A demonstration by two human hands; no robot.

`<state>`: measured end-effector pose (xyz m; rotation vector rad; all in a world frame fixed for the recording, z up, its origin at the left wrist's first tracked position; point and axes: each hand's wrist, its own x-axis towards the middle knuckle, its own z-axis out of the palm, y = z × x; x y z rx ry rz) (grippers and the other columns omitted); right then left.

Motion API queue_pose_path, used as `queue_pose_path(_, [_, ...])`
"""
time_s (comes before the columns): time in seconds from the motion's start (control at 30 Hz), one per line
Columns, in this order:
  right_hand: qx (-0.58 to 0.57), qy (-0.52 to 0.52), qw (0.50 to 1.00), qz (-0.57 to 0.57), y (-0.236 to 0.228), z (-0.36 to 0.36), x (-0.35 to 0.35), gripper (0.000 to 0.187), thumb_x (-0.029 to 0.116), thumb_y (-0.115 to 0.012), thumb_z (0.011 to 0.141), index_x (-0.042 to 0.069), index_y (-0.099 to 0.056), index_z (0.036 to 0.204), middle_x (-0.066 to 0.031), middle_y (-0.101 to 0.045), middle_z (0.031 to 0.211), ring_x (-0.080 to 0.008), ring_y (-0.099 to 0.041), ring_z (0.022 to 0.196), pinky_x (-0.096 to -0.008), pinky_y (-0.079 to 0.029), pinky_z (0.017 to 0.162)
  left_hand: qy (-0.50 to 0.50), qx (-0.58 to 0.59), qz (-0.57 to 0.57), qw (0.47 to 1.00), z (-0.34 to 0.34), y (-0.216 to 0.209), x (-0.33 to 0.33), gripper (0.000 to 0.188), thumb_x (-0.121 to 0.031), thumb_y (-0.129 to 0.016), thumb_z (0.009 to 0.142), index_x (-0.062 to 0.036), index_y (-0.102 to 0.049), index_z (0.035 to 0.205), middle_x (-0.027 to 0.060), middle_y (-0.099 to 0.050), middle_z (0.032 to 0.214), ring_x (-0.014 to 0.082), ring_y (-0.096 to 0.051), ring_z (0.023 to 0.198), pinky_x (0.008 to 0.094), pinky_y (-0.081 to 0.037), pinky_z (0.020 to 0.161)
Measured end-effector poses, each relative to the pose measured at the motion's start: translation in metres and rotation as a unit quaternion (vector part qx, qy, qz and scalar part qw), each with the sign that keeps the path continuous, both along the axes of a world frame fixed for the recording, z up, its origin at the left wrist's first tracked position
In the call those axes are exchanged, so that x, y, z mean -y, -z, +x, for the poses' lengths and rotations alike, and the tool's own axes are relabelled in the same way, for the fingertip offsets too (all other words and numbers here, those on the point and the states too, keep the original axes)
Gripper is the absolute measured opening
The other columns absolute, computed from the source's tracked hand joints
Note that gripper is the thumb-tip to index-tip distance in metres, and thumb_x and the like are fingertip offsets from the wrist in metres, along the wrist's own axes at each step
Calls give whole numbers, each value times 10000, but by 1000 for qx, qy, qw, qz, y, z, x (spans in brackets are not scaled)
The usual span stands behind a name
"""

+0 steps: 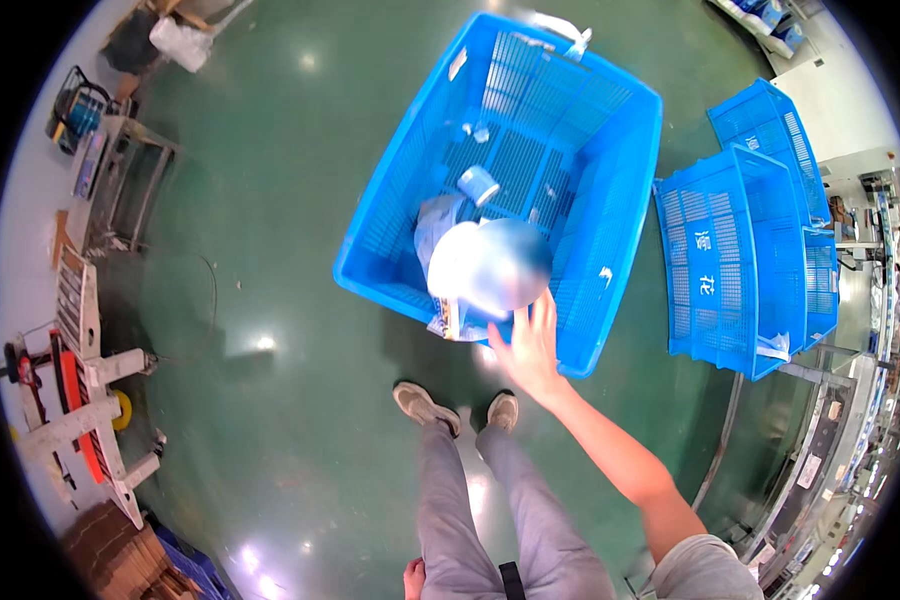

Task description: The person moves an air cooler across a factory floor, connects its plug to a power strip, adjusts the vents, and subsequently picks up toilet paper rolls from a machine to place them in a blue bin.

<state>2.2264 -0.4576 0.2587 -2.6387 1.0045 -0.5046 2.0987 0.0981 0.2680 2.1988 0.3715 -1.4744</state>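
A large blue plastic basket [625,230] stands on the floor in front of me. My right hand [530,352] reaches over its near rim, fingers stretched out and thumb apart. Beside the fingertips is a round whitish thing [453,262], partly smeared by a blurred patch, so its kind is unclear. The fingertips themselves are partly lost in that blur. A crumpled pale bag [440,220] lies behind it, and a small blue-and-white cylinder [478,186] is on the basket floor. My left hand [413,578] hangs low by my left leg, mostly hidden, its fingers barely showing.
More blue baskets [705,260] stand to the right, beside a metal-framed conveyor line [820,440]. At left are a metal stand [135,185] and a pale frame with red parts [85,400]. Flattened cardboard [115,555] lies at lower left. My shoes [425,405] are close to the basket.
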Motion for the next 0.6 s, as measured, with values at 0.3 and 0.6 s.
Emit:
queue_pose_path(0.3, [227, 154, 692, 668, 97, 81, 5, 736, 209, -813, 647, -28, -435, 1233, -151, -603, 1106, -232, -592, 1012, -345, -448, 922, 3, 63, -56, 996, 33, -58, 80, 367, -240, -521, 888, 3, -624, 1144, 188, -653, 1088, 287, -598, 1053, 367, -455, 928])
queue_pose_path(0.6, [202, 10, 695, 690, 42, -8, -37, 580, 135, -793, 664, 4, -555, 1176, -106, -642, 1087, -194, -608, 968, -327, -478, 881, -5, 68, -257, 964, 99, -32, 151, 349, -246, -591, 894, -2, -583, 1143, 114, -658, 1049, 205, -615, 949, 320, -487, 836])
